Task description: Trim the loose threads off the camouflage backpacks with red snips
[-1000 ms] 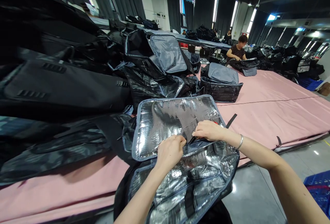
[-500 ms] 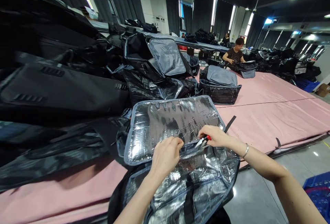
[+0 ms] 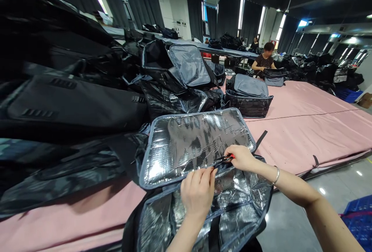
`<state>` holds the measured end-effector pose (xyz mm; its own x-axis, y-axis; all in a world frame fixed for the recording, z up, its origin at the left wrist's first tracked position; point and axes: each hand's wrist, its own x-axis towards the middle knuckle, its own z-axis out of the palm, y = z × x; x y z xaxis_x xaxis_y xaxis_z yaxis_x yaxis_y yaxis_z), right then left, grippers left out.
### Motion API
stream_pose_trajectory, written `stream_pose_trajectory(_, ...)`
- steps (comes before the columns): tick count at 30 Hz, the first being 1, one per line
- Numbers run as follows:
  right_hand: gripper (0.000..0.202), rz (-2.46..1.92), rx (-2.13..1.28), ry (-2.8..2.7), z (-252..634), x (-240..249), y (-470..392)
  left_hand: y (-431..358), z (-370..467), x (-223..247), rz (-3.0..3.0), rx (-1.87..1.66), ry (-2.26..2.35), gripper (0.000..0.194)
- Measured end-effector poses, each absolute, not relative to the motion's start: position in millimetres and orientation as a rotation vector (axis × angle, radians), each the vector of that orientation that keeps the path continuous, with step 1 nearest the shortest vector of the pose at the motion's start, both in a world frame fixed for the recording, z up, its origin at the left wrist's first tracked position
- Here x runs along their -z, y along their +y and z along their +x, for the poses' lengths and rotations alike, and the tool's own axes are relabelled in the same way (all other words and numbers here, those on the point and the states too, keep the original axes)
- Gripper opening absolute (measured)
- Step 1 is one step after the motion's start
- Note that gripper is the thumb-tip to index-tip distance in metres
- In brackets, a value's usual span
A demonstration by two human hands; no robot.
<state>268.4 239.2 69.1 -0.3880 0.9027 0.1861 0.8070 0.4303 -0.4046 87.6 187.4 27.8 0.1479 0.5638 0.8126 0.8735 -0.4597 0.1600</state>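
An insulated bag [image 3: 235, 194] with a silver foil lining stands in front of me, its lid [image 3: 186, 139] folded back and trimmed in grey-blue binding. My left hand [image 3: 199, 190] is closed, pinching the bound seam where lid and bag meet. Close by on the right, my right hand [image 3: 240, 157] is wrapped round a pair of thread snips [image 3: 221, 159] with a bit of red at the handle. The blades point left along that seam, near my left fingertips. Any thread between the blades is too small to make out.
Dark bags and panels [image 3: 75, 101] are heaped on the left. Beyond the lid, a finished-looking bag [image 3: 250, 103] sits on the pink-covered table [image 3: 305, 128]. A co-worker [image 3: 264, 60] handles another bag farther back. A blue crate [image 3: 359, 221] stands on the floor at right.
My left hand has moved right along the seam, closer to the snips. The snips have turned from pointing down-left to lying nearly flat along the seam.
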Motion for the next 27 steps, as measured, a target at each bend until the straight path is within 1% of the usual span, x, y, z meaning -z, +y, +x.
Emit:
stream_pose_trajectory(3, 0.027, -1.472, -0.365, -2.307, 268.3, -68.6, 237.9, 185.8, 97.6, -26.4, -2.092, 1.222, -1.445, 0.004)
stream_pose_trajectory(8, 0.019, -1.482, -0.364, -2.283, 275.7, -57.9, 244.2, 198.6, 108.8, -16.1, -2.182, 1.252, -1.456, 0.008)
stream_pose_trajectory(10, 0.021, -1.477, -0.33, -2.242, 281.9, -55.1, 245.6, 205.9, 110.7, -11.8, -2.19, 1.239, -1.481, 0.01)
stream_pose_trajectory(12, 0.028, -1.432, -0.223, -2.192, 289.9, -53.5, 245.6, 211.4, 111.3, -9.0, -2.19, 1.225, -1.512, 0.012)
stream_pose_trajectory(13, 0.027, -1.387, -0.14, -2.184, 294.3, -52.5, 245.3, 213.1, 111.3, -8.3, -2.194, 1.222, -1.522, 0.012)
stream_pose_trajectory(16, 0.012, -1.212, 0.148, -2.268, 306.2, -48.0, 243.3, 213.9, 110.7, -8.4, -2.207, 1.232, -1.537, 0.013)
stream_pose_trajectory(17, 0.012, -1.159, 0.226, -2.318, 308.9, -46.2, 242.5, 213.1, 110.5, -9.1, -2.211, 1.236, -1.544, 0.014)
stream_pose_trajectory(21, 0.021, -1.04, 0.41, -2.46, 310.8, -43.5, 239.0, 209.6, 110.1, -13.2, -2.251, 1.218, -1.577, 0.017)
stream_pose_trajectory(24, 0.028, -1.019, 0.448, -2.516, 305.9, -47.8, 238.1, 209.0, 109.6, -14.6, -2.265, 1.221, -1.576, 0.017)
stream_pose_trajectory(27, 0.03, -1.004, 0.455, -2.579, 300.9, -51.5, 239.0, 210.2, 109.4, -13.9, -2.259, 1.228, -1.573, 0.017)
